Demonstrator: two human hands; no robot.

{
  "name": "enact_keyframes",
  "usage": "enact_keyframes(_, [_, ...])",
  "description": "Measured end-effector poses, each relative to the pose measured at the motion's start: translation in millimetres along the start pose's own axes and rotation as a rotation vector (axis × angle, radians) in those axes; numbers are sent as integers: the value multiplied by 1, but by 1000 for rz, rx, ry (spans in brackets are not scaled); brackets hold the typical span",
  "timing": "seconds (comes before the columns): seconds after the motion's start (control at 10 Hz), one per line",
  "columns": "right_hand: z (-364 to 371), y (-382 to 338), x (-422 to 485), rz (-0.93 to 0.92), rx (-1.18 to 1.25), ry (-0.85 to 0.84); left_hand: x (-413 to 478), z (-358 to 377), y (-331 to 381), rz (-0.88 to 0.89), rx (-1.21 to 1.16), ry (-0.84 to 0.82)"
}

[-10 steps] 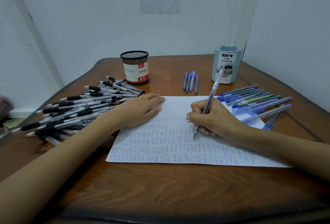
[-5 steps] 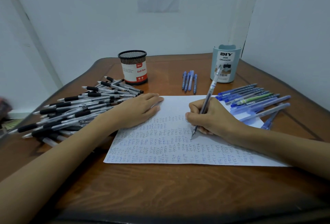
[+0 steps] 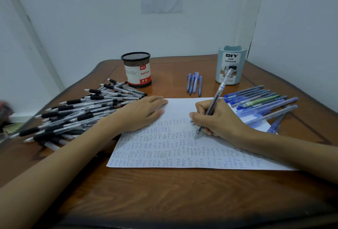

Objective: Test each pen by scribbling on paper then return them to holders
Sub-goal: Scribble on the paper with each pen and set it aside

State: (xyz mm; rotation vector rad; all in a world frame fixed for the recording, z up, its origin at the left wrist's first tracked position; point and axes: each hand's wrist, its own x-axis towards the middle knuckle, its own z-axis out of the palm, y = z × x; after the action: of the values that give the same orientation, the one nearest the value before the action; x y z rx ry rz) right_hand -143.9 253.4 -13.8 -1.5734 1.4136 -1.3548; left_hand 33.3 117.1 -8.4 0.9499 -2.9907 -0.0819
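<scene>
A white sheet of paper (image 3: 179, 108) lies in the middle of the wooden table, covered with rows of small blue scribbles. My right hand (image 3: 217, 119) grips a clear-barrelled pen (image 3: 218, 92) with its tip on the paper. My left hand (image 3: 142, 113) lies flat on the sheet's left edge, holding nothing. A large heap of black-grip pens (image 3: 76, 113) lies at the left. Several blue pens (image 3: 263, 100) lie at the right, some on the paper's corner. A black mesh holder (image 3: 137, 69) and a pale blue desk organizer (image 3: 231, 65) stand at the back.
Several small blue pens (image 3: 194, 84) lie between the two holders. The wooden table (image 3: 164, 192) has a curved rim; white walls close in behind and at the right. A dark blurred object (image 3: 4, 111) sits off the table's left edge.
The right hand and pen have barely shifted, the tip staying on the same scribble line. The left hand has stayed flat on the paper.
</scene>
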Motion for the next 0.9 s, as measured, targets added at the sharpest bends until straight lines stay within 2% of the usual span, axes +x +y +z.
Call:
enact_keyframes(0.5, [1, 3, 1, -9, -45, 26, -1, 0, 0, 9, -9, -9])
enact_keyframes(0.6, [-1, -2, -1, 76, 83, 47, -2, -1, 1, 8, -11, 4])
enact_keyframes(0.7, [-16, -12, 3, 174, 107, 188, -5, -3, 6, 88, -9, 114])
enact_keyframes(0.8, [-39, -15, 14, 224, 272, 351, -7, -5, 24, 167, -126, 221])
enact_keyframes(0.9, [-53, -10, 20, 241, 315, 438, -8, -3, 46, 260, -227, 188])
